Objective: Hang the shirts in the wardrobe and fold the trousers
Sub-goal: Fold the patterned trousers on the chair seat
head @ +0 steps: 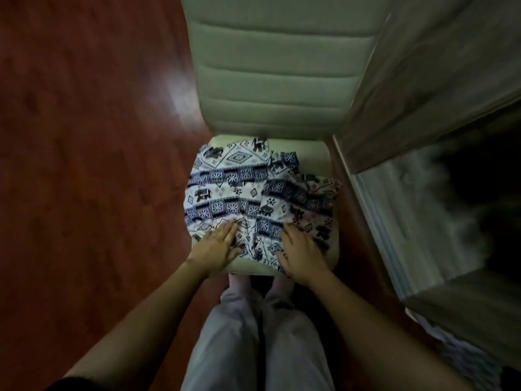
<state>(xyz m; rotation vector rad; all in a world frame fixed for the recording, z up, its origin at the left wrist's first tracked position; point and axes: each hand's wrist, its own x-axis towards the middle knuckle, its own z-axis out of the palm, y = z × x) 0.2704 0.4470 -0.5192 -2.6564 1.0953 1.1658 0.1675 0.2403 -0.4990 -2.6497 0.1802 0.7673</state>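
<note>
Trousers (239,190): white fabric printed with dark blue bands, elephants and diamonds. It lies bunched and partly folded on the chair seat, covering most of it, and one layer overlaps another on the right side.
Left hand (217,246): laid palm down on the near left edge of the trousers. The fingers are straight and close together and press on the fabric; nothing is gripped.
Right hand (303,255): laid palm down on the near right part of the trousers. The fingers are extended and slightly spread and rest flat on the cloth; nothing is gripped.
Hand spacing: the two hands are near each other, with a strip of rumpled fabric between them.
Chair seat (315,159): pale green cushion, showing at the far right corner and along the near edge under the hands.
Backrest (276,80): pale green upholstery with horizontal padded channels, rising at the far side of the seat.
Legs (253,334): the person's own, in light grey trousers, standing just in front of the seat.
Floor (84,136): reddish-brown wood with a glossy reflection, to the left of the chair.
Wardrobe (423,80): grey wood-grain panels just beside the chair on the right; the interior is dark and its contents are blurred.
</note>
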